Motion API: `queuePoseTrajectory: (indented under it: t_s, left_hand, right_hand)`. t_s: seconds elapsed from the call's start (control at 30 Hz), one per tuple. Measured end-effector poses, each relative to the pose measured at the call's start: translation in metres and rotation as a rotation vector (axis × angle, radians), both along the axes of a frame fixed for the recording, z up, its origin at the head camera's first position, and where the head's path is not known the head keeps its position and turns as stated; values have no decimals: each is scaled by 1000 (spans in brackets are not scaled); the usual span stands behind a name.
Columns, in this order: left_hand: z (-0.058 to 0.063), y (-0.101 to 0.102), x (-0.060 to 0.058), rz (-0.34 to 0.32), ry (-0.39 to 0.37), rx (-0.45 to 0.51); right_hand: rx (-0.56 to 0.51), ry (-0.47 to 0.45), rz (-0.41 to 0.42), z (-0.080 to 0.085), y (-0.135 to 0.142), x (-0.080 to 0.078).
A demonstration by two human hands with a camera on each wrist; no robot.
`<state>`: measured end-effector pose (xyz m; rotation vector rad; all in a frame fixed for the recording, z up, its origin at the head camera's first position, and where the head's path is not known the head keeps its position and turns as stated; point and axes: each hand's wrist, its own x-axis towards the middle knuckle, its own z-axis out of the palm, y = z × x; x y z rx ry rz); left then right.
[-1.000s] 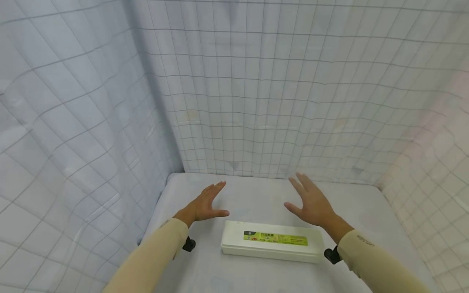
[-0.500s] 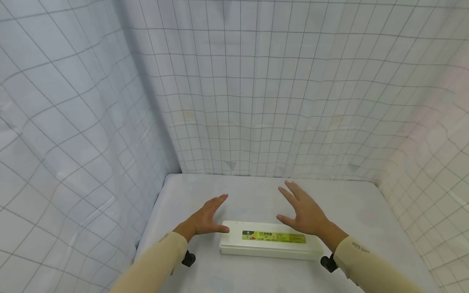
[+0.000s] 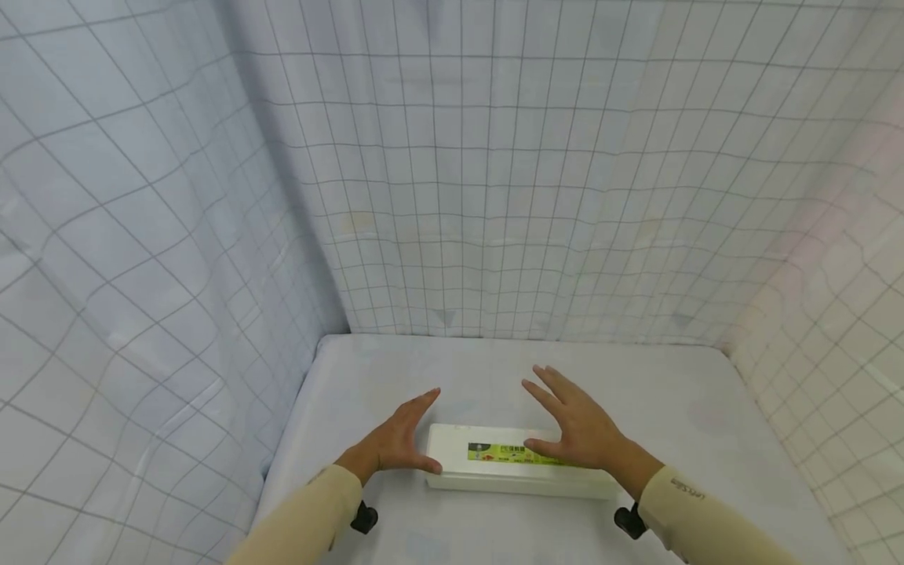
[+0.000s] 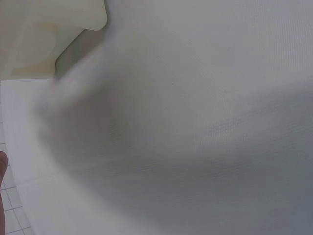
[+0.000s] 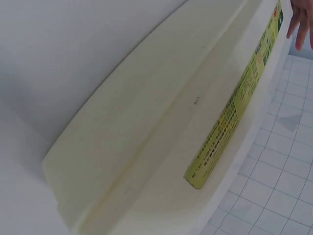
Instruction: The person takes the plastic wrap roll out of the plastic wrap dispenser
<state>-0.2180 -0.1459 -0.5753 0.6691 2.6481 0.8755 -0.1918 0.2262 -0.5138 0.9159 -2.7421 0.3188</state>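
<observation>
A long white lidded box [image 3: 452, 451] with a yellow-green printed label [image 3: 494, 453] lies crosswise on the white table. By its left end is my left hand [image 3: 391, 446], fingers spread and thumb at the box's front left corner; touch cannot be told. My right hand [image 3: 582, 430] is over the box's right part, fingers spread, hiding some of the label. In the right wrist view the white box [image 5: 132, 122] fills the middle, with my left hand [image 5: 303, 22] at the upper right. One end of the box [image 4: 49, 24] shows in the left wrist view.
White sheeting with a dark grid [image 3: 494, 196] stands behind the table [image 3: 438, 534] and along both sides. The left sheeting [image 3: 141, 275] comes down close to the table's left edge. Dark wrist cameras [image 3: 364, 518] hang below the cuffs.
Both hands have come down and nearer to me, toward the box, and the right hand has also moved left over it. The box stays in place on the table.
</observation>
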Motion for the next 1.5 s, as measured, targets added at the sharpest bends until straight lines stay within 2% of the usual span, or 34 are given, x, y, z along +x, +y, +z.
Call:
queuePoseTrajectory:
  t_s: [0.3, 0.53, 0.83, 1.17, 1.33, 1.5]
  left_hand:
    - [-15, -4, 5, 24, -34, 11]
    - [-27, -7, 10, 43, -49, 16]
    - [-51, -3, 17, 70, -89, 8]
    - [-70, 5, 23, 84, 10, 33]
    - [-72, 12, 27, 150, -24, 88]
    - [-74, 16, 31, 188, -15, 98]
  right_hand:
    - [24, -25, 58, -15, -6, 11]
    - [52, -98, 61, -31, -10, 16]
    - [75, -175, 55, -44, -15, 25]
    - [97, -233, 41, -55, -23, 22]
    - [101, -256, 52, -62, -26, 20]
    - [114, -252, 67, -66, -31, 19]
